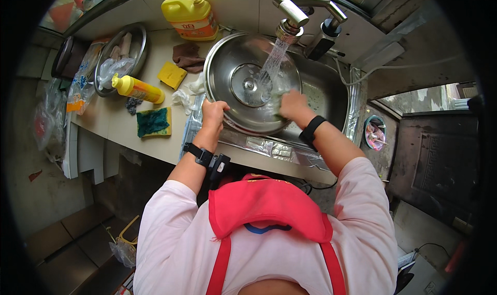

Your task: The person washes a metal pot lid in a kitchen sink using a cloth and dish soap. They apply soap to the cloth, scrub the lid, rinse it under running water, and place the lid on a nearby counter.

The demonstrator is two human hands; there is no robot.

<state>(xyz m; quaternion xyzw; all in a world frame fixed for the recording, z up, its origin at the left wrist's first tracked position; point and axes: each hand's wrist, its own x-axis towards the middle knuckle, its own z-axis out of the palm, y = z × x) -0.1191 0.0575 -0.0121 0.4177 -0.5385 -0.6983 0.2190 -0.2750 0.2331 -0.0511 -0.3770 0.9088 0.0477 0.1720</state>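
A large round stainless-steel pot lid (240, 85), with a small fitting at its centre, rests tilted over the left part of the sink (326, 97). My left hand (213, 114) grips its near left rim. My right hand (296, 106) is on the lid's right side, holding a greenish scrubbing pad (278, 104), blurred and mostly hidden by the fingers. From the faucet (289, 27), water sprays onto the lid's inside to the right of centre.
Left on the counter (116, 122) are a yellow detergent bottle (139, 89), a green-and-yellow sponge (154, 122), a yellow sponge (172, 75), a brown cloth (188, 57) and a metal basin (141, 48). A pump jug (190, 17) stands behind. A hose (404, 66) crosses at right.
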